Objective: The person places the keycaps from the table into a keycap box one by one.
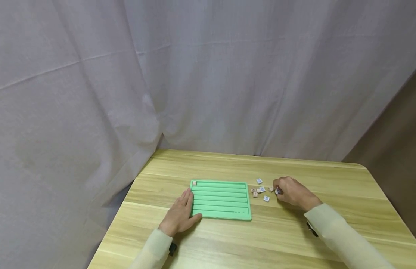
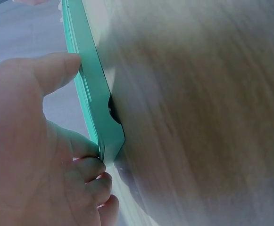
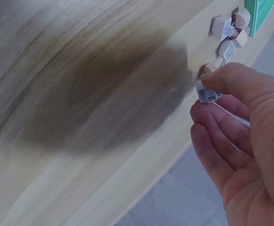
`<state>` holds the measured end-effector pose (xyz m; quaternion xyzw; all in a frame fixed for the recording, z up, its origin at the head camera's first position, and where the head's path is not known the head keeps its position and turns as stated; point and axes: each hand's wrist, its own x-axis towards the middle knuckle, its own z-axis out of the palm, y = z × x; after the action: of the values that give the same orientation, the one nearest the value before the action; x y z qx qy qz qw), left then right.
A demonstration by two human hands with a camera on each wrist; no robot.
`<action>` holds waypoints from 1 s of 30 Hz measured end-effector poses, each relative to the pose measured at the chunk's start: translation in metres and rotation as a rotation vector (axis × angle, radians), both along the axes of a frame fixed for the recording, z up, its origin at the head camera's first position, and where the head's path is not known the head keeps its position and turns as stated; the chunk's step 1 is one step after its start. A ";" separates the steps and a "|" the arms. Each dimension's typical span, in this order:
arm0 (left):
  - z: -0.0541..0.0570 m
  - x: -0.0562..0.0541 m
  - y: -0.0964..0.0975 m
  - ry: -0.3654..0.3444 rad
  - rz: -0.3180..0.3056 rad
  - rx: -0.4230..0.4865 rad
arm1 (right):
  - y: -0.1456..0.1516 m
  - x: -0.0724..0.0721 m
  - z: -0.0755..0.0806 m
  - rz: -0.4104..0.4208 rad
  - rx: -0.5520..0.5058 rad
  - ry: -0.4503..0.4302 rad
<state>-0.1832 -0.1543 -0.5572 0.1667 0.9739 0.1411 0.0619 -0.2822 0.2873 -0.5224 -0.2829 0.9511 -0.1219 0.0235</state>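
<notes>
My left hand (image 1: pixel 179 214) lies along the left edge of a green ridged tray (image 1: pixel 221 213), fingers stretched out. In the left wrist view its thumb touches the tray's side. One small pale keycap (image 1: pixel 194 183) sits in the tray's far left corner. To the right of the tray, my right hand (image 1: pixel 293 192) pinches a small white keycap (image 3: pixel 206 93) between thumb and fingers, its hollow underside partly showing in the right wrist view. Close by lie several loose keycaps, among them a white and blue one (image 1: pixel 266 199) and a beige one (image 1: pixel 255 194).
Both hands work on a wood-grain table (image 1: pixel 228 246). A grey curtain (image 1: pixel 221 93) hangs behind its far edge and along the left. Another white and blue keycap (image 1: pixel 259 181) lies farthest back in the loose group.
</notes>
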 end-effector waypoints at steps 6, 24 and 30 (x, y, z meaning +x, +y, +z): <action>-0.001 0.000 0.001 0.000 0.007 0.010 | 0.001 0.001 0.003 0.018 0.015 0.044; 0.000 0.002 0.000 0.007 0.004 0.029 | -0.003 0.001 0.001 0.022 0.009 0.073; -0.001 0.001 0.000 0.007 0.006 0.026 | -0.002 0.000 0.005 0.014 0.015 0.080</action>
<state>-0.1824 -0.1545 -0.5581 0.1648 0.9727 0.1535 0.0560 -0.2819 0.2857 -0.5177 -0.2938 0.9502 -0.1030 -0.0114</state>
